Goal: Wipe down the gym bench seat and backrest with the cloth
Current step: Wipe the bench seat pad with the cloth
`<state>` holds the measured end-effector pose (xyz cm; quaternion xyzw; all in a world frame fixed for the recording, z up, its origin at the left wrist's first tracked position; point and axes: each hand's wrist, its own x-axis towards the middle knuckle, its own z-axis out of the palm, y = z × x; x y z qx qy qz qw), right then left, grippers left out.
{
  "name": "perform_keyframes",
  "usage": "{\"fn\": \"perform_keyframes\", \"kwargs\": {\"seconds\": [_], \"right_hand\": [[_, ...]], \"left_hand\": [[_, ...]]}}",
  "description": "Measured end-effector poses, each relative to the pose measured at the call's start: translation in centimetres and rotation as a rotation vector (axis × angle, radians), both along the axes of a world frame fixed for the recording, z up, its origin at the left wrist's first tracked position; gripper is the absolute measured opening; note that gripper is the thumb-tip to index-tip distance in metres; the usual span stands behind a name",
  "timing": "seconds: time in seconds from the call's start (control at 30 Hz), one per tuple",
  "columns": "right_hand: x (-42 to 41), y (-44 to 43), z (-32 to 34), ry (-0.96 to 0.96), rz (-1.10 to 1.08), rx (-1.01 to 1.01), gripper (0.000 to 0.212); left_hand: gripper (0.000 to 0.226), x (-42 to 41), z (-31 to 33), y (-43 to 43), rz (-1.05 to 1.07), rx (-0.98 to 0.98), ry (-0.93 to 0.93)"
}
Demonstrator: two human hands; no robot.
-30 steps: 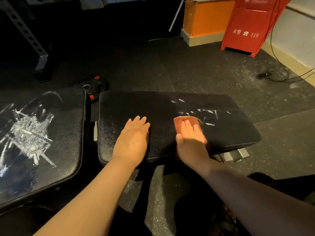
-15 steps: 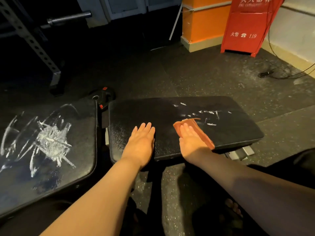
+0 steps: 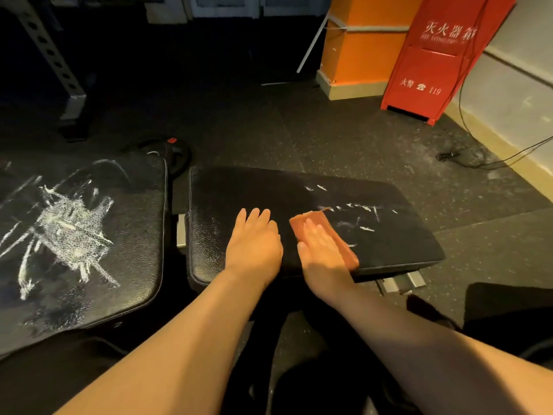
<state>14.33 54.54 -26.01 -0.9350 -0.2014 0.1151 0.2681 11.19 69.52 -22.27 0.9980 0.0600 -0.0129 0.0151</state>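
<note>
Many white smears (image 3: 71, 226) cover the backrest (image 3: 136, 283), at the left. The seat (image 3: 233, 190) beside it has a few small marks (image 3: 359, 208) toward its right end. The left hand (image 3: 254, 244) lies flat on the seat, holding nothing. The right hand (image 3: 320, 250), fingers straight, presses the cloth (image 3: 311, 219) near the seat's front edge.

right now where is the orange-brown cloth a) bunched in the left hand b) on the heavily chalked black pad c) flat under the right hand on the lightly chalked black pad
c: the orange-brown cloth lies under the flat right hand on the lightly chalked black pad; the left hand is bare.
</note>
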Motion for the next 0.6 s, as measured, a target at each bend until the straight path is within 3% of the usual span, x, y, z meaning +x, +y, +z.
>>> {"fn": "perform_keyframes", "kwargs": {"seconds": [0.17,0.3,0.37,0.5,0.6], "right_hand": [[2.4,-2.0,-0.2,-0.07,0.272,0.063,0.052],[7.2,-1.9,-1.5,-0.141,0.166,-0.062,0.058],[7.7,-0.1,-1.5,-0.094,0.148,-0.105,0.051],[6.3,-0.6,-0.9,-0.044,0.228,0.155,0.052],[8.5,-3.5,-1.9,-0.065,0.254,0.069,0.056]], "left_hand": [[0.049,2.8,-0.8,0.2,0.05,-0.098,0.034],[0.053,4.3,-1.1,-0.4,0.07,-0.092,0.05],[0.053,4.9,-1.5,-0.7,0.081,-0.07,0.054],[0.053,6.1,-2.0,-0.3,0.084,-0.094,0.04],[0.057,5.7,-2.0,-0.5,0.077,-0.015,0.009]]}}
